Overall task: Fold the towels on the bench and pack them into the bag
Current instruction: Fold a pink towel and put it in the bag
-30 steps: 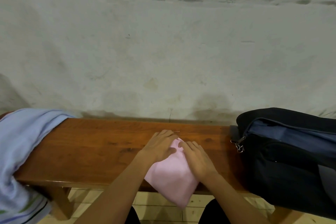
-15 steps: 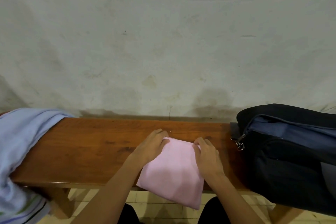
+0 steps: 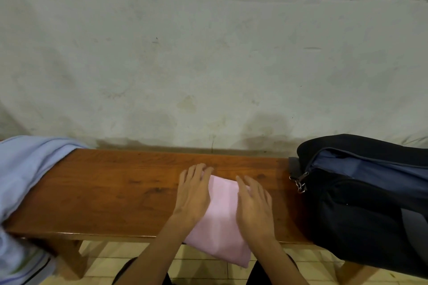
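Note:
A folded pink towel (image 3: pixel 221 217) lies on the wooden bench (image 3: pixel 120 192), its near end hanging over the front edge. My left hand (image 3: pixel 193 192) rests flat along the towel's left side, fingers straight. My right hand (image 3: pixel 254 206) lies flat on its right side, fingers straight and pointing away from me. A dark navy bag (image 3: pixel 363 199) sits on the bench's right end, its top zip open toward the towel. A light blue towel (image 3: pixel 25 173) is draped unfolded over the bench's left end.
A stained pale wall (image 3: pixel 208 65) rises directly behind the bench. Bare bench wood stretches between the blue towel and my hands. Tiled floor (image 3: pixel 203 268) and my dark-clad knees show below the front edge.
My hands have slid apart from the towel's far middle to its left and right sides, flattening it. The fingers went from curled at the far edge to lying straight.

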`<state>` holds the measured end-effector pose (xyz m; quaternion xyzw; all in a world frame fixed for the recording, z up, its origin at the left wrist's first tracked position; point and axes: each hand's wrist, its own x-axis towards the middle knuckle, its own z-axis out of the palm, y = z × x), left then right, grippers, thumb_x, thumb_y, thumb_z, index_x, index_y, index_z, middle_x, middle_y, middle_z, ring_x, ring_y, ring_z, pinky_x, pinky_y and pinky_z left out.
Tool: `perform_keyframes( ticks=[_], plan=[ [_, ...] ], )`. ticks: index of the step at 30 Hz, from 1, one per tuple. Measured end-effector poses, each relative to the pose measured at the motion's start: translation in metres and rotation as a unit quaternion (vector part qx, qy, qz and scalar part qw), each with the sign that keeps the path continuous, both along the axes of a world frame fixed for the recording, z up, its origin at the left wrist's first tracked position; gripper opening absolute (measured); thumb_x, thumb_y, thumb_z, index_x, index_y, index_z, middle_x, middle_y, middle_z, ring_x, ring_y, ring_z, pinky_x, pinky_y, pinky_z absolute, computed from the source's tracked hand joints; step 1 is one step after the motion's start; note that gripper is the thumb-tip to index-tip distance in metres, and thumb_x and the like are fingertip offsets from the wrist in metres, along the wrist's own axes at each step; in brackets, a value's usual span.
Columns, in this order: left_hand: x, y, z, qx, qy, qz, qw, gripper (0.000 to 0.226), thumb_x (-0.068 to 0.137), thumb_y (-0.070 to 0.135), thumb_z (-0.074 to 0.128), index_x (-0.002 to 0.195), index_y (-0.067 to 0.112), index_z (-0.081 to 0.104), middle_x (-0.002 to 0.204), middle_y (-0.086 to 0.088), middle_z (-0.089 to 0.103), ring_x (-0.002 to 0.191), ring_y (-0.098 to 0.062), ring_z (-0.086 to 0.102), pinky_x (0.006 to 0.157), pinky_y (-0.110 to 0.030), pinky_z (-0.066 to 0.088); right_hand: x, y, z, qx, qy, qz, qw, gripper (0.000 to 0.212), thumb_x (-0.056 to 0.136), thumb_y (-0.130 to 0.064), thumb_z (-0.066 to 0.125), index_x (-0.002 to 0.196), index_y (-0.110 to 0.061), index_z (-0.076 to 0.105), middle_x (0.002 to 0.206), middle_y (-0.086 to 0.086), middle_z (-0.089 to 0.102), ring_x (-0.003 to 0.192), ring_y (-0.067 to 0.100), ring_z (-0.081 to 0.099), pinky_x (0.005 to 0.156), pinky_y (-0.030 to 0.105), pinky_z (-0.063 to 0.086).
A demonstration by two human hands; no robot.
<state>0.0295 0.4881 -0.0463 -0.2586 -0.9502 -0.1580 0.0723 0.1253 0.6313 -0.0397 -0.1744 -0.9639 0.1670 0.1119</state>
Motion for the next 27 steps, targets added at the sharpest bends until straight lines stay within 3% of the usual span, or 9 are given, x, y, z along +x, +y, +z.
perform_keyframes(
  ticks=[2, 5, 7, 10, 14, 17, 22, 24, 27],
  plan=[
    [0.023, 0.003, 0.003, 0.007, 0.012, -0.022, 1.0, 0.052, 0.084, 0.013, 0.061, 0.135, 0.015, 0.056, 0.141, -0.007, 0.054, 0.133, -0.024, 0.048, 0.113, -0.041, 0.029, 0.006, -0.011, -0.006, 0.015, 0.017, 0.059, 0.998, 0.052, 0.093, -0.015, 0.051, 0.145, -0.018, 0.045, 0.147, 0.005, 0.051, 0.14, 0.019, 0.04, 0.116, 0.036, 0.023],
    [0.049, 0.001, -0.012, -0.087, -0.016, -0.062, 0.994, 0.054, 0.104, 0.027, 0.017, 0.153, 0.008, 0.027, 0.16, -0.014, 0.024, 0.149, -0.029, 0.02, 0.118, -0.051, 0.023, 0.013, -0.021, -0.028, 0.048, -0.064, 0.158, 0.984, 0.065, 0.085, -0.038, 0.067, 0.142, -0.012, 0.048, 0.148, 0.009, 0.05, 0.14, 0.026, 0.04, 0.111, 0.045, 0.024],
    [0.052, -0.009, -0.03, -0.105, -0.018, -0.09, 0.99, 0.052, 0.107, 0.03, 0.019, 0.143, 0.004, 0.046, 0.152, -0.019, 0.038, 0.145, -0.034, 0.029, 0.106, -0.055, 0.041, 0.015, -0.022, -0.042, 0.079, -0.098, 0.159, 0.979, 0.069, 0.086, -0.047, 0.068, 0.144, -0.014, 0.049, 0.155, 0.008, 0.037, 0.144, 0.028, 0.037, 0.113, 0.049, 0.021],
    [0.045, -0.018, -0.043, -0.114, -0.026, -0.094, 0.989, 0.051, 0.105, 0.035, 0.03, 0.142, 0.005, 0.05, 0.151, -0.017, 0.04, 0.145, -0.035, 0.029, 0.108, -0.056, 0.037, 0.012, -0.021, -0.043, 0.101, -0.147, 0.134, 0.975, 0.081, 0.084, -0.065, 0.06, 0.15, -0.021, 0.043, 0.16, 0.011, 0.029, 0.147, 0.034, 0.029, 0.116, 0.062, 0.017],
    [0.026, -0.011, -0.033, -0.103, -0.011, -0.107, 0.989, 0.053, 0.102, 0.033, 0.025, 0.147, 0.011, 0.044, 0.157, -0.014, 0.032, 0.149, -0.028, 0.023, 0.114, -0.051, 0.024, 0.002, -0.018, -0.036, 0.049, -0.147, 0.026, 0.988, 0.073, 0.097, -0.064, 0.026, 0.157, -0.025, 0.016, 0.161, 0.016, 0.025, 0.148, 0.036, 0.027, 0.108, 0.069, 0.024],
    [0.01, -0.009, -0.029, -0.134, -0.015, -0.136, 0.981, 0.056, 0.101, 0.035, 0.024, 0.153, 0.018, 0.031, 0.161, -0.01, 0.023, 0.151, -0.022, 0.015, 0.116, -0.046, 0.014, -0.003, -0.017, -0.029, 0.014, -0.156, 0.008, 0.988, 0.077, 0.092, -0.068, -0.008, 0.156, -0.026, -0.012, 0.165, 0.017, -0.001, 0.153, 0.034, 0.001, 0.116, 0.063, 0.004],
    [-0.021, 0.002, -0.008, -0.219, 0.024, -0.138, 0.966, 0.053, 0.105, 0.039, 0.005, 0.156, 0.025, 0.004, 0.165, 0.0, 0.002, 0.151, -0.02, -0.009, 0.121, -0.047, -0.006, -0.005, -0.023, -0.014, 0.064, -0.213, -0.063, 0.973, 0.098, 0.079, -0.066, -0.031, 0.158, -0.016, -0.002, 0.161, 0.029, 0.008, 0.149, 0.044, 0.013, 0.115, 0.064, 0.011],
    [-0.019, 0.011, 0.007, -0.271, 0.031, -0.095, 0.957, 0.054, 0.107, 0.03, 0.015, 0.157, 0.017, 0.0, 0.165, -0.004, -0.007, 0.15, -0.024, -0.015, 0.121, -0.05, -0.011, -0.002, -0.024, -0.006, 0.055, -0.306, -0.084, 0.947, 0.091, 0.086, -0.069, -0.02, 0.155, -0.01, -0.015, 0.162, 0.028, -0.009, 0.151, 0.043, -0.001, 0.119, 0.059, 0.001],
    [0.006, 0.021, 0.013, -0.236, 0.027, -0.025, 0.971, 0.055, 0.105, 0.02, 0.019, 0.156, 0.006, 0.005, 0.164, -0.013, -0.003, 0.151, -0.029, -0.009, 0.12, -0.051, -0.011, 0.001, -0.023, 0.007, 0.092, -0.319, -0.088, 0.939, 0.08, 0.101, -0.059, 0.005, 0.156, -0.001, -0.007, 0.161, 0.029, -0.009, 0.151, 0.042, -0.003, 0.119, 0.057, -0.005]
  ],
)
